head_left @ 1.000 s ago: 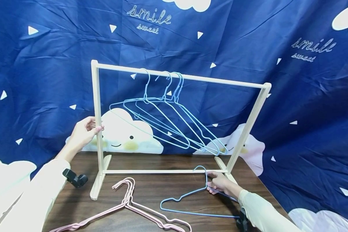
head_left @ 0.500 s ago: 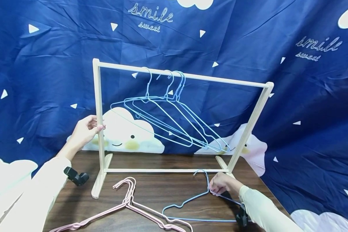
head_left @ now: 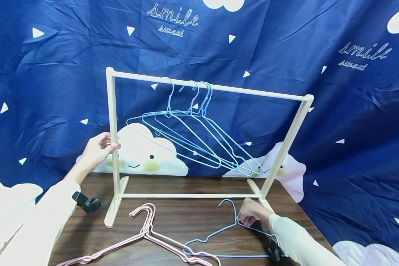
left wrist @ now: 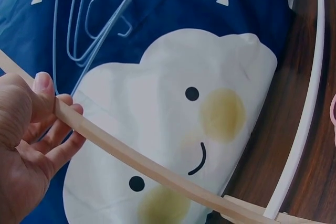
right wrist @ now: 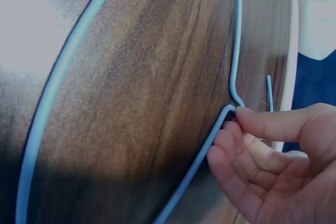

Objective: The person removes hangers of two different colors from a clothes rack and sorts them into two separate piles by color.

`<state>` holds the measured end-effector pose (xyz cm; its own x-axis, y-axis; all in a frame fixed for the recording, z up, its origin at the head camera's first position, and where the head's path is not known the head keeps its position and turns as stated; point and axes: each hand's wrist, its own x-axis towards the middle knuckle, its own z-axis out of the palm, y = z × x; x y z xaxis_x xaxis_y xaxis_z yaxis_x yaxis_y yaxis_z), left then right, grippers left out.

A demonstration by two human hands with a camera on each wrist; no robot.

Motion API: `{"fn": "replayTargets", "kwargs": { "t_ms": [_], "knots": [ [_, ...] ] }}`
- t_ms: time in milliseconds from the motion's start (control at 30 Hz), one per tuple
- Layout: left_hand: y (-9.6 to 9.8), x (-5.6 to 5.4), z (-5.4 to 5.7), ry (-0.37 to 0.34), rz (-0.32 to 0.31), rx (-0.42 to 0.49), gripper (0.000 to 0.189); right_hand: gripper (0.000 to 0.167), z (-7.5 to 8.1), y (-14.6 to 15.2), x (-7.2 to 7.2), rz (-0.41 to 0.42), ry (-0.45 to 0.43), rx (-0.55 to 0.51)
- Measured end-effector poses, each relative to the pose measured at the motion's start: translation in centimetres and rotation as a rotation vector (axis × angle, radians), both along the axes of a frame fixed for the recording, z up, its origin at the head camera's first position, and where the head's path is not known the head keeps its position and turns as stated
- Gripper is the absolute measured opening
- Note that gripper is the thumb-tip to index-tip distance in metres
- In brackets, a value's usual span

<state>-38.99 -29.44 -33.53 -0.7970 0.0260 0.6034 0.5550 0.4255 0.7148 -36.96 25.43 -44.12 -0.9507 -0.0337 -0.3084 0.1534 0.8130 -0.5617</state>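
My left hand (head_left: 99, 150) holds the left upright of a pale wooden clothes rack (head_left: 111, 111), thumb in front and fingers reaching behind, as the left wrist view also shows. At the lower right, my right hand (head_left: 251, 212) pinches a blue wire hanger (head_left: 219, 232) just below its hook, where the shoulder wires meet. Up close in the right wrist view, thumb and fingertips (right wrist: 224, 142) sit at that neck, with the hanger flat over the wooden table. Its right end is hidden behind the right sleeve. Several blue hangers (head_left: 186, 112) hang from the rack's top bar.
Several pink hangers (head_left: 146, 233) lie stacked on the dark wooden table (head_left: 173, 210) at the front left, their right tip overlapping the blue hanger's left end in the head view. Behind the rack hangs a blue curtain (head_left: 199, 44) with clouds and triangles.
The right hand has brought the blue hanger down and nearer the front, its hook dropping away from the rack's lower bar. The left hand has stayed on the upright.
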Motion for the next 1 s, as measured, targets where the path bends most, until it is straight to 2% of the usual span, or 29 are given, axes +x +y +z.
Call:
{"fn": "replayTargets", "kwargs": {
  "t_ms": [400, 667, 767, 867, 1000],
  "knots": [
    [-0.1, -0.2, -0.2, 0.006, -0.001, 0.001, 0.029, 0.012, -0.1, 0.0, -0.2, -0.007, -0.013, 0.024],
    [-0.1, -0.3, -0.1, 0.01, -0.001, 0.003, 0.028, 0.01, 0.1, 0.7, -0.5, 0.001, 0.012, 0.045],
    [-0.1, -0.4, -0.2, 0.013, -0.005, 0.002, 0.028, 0.013, 0.4, 0.6, -0.2, 0.029, 0.049, 0.081],
    [-0.2, -0.4, -0.3, 0.012, -0.016, 0.009, 0.028, 0.017, 1.4, -0.1, 0.3, 0.078, 0.118, 0.133],
    [-0.2, -0.3, -0.5, 0.012, -0.034, 0.02, 0.029, 0.02, 4.7, -2.4, 1.5, 0.217, 0.191, 0.16]
  ]
}}
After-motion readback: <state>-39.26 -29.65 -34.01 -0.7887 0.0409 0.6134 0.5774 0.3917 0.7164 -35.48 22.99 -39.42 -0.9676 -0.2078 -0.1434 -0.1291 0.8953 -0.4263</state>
